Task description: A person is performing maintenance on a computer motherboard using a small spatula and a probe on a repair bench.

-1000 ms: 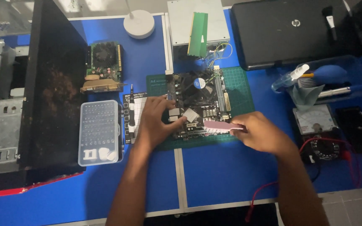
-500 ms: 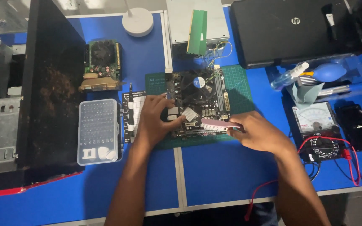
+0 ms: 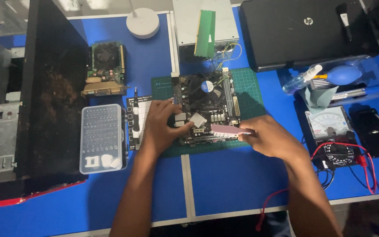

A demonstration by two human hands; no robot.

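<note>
The left hand stays pressed on the motherboard, which lies on the green mat on the blue table; the right hand has edged its pink strip, pinched in a closed grip, slightly further over the board's lower edge, so the work proceeds slowly.

**Lighting and picture quality, head view**

Light: dim to moderate, from overhead; ceiling lamps reflected at the top left edge. Worktop blue, saturated, evenly lit. Shadows: soft, short, beneath forearms and beside the black case panel, whose surface is nearly featureless. Glare: faint sheen on closed laptop. Focus: centre fairly sharp; edges softer. Corners darkened lower right.
</note>
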